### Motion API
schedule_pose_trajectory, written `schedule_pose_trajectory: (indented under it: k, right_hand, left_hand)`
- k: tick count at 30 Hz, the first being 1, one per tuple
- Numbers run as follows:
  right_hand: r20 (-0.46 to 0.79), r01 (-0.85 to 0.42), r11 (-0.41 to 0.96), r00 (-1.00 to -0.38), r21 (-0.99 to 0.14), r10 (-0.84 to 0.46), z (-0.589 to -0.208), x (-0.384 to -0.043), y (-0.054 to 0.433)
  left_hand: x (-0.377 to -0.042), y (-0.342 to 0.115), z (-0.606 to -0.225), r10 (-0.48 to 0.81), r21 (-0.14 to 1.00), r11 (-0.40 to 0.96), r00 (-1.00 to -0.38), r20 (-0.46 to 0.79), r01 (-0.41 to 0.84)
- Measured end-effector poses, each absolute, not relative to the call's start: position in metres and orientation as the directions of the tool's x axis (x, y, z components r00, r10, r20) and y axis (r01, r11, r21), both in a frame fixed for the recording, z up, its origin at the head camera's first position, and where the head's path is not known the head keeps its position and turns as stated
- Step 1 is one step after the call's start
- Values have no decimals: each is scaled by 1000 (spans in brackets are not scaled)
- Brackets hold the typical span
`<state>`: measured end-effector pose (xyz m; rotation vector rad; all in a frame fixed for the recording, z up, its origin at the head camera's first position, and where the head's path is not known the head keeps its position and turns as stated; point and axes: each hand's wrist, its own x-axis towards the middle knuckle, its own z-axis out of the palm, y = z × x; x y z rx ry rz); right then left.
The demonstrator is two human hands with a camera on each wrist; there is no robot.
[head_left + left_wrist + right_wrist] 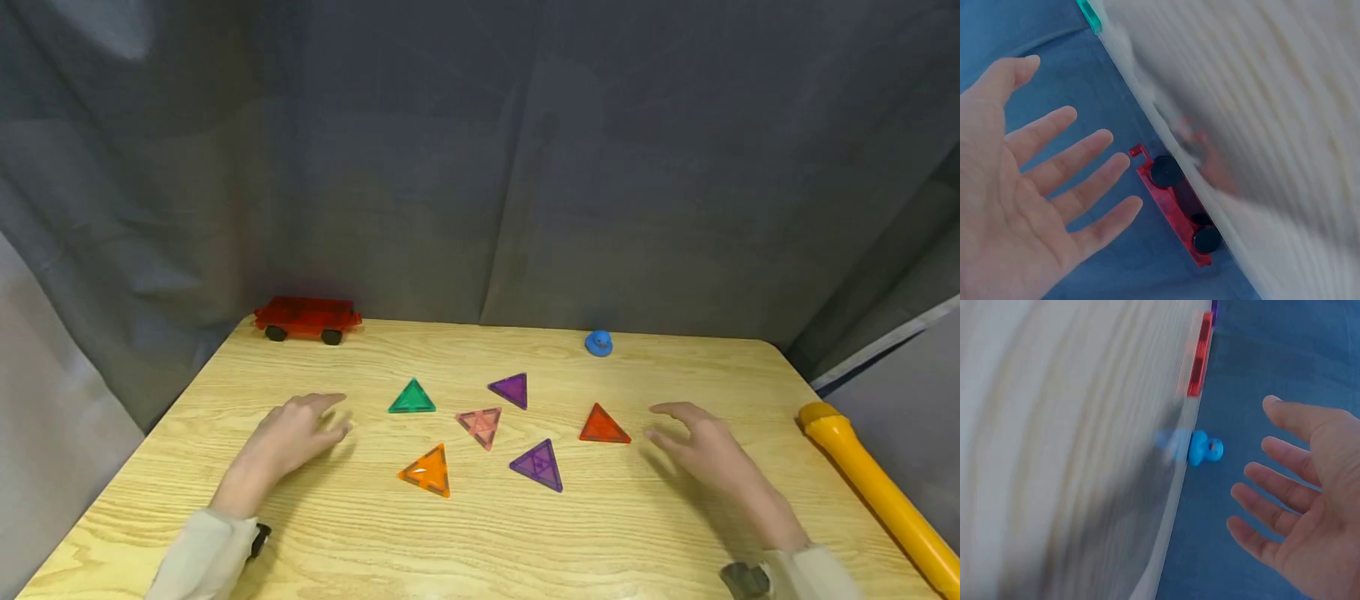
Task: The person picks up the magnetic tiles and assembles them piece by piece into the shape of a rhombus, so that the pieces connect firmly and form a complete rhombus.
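My left hand (296,435) hovers over the left of the table, fingers spread and holding nothing; the green triangle tile (412,397) is nearest to it. On the other side my right hand (699,446), likewise holding nothing, is beside the red triangle tile (604,426). Between the hands lie several flat translucent triangle tiles: an orange one (430,472), a pink one (482,426), a purple one (512,389) at the back and another purple one (539,465) nearer the front. Both wrist views show the palms with loosely extended fingers.
A red toy car base (307,317) with black wheels stands at the table's back left corner. Near the back edge sits a blue rubber duck (598,343). A yellow-orange tube (873,492) lies along the right edge. Dark curtains (480,167) hang behind the wooden table (337,533).
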<state>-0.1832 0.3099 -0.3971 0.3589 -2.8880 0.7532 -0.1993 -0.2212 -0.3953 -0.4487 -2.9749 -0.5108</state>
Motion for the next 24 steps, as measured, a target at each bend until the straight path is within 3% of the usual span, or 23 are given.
schedule_pose_trajectory:
  k: [13, 24]
  right_hand:
    - [203, -341, 818, -939, -463, -276, -400, -183, 288]
    - [173, -363, 792, -932, -491, -319, -403, -182, 272]
  left_hand:
    - [-199, -212, -401, 373, 353, 854, -922, 100, 383]
    - [-191, -192, -400, 424, 545, 760, -906, 0, 355]
